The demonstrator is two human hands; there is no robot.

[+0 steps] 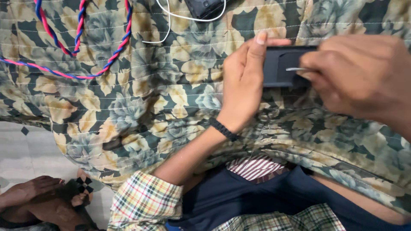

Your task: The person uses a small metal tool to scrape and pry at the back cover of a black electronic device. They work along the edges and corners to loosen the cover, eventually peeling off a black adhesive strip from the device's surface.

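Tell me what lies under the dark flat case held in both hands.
Under the dark flat case lies the floral quilt. The left hand and right hand cover both ends, hiding whatever sits directly beneath.

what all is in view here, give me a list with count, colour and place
flat dark grey rectangular device: 1, dark grey, upper right, held over the quilt
thin silver metal pin: 1, silver, against the device's face, pinched by the right hand
floral quilted cloth: 1, green, cream and grey, covering most of the view
twisted pink and blue cord: 1, pink and blue, looped at upper left on the quilt
thin white cable: 1, white, top centre
black box-shaped object: 1, black, top edge, partly cut off
pale tiled floor: 1, off-white, lower left
braided black wristband: 1, black, on the left wrist
left hand: 1, gripping the device's left end
right hand: 1, holding the pin
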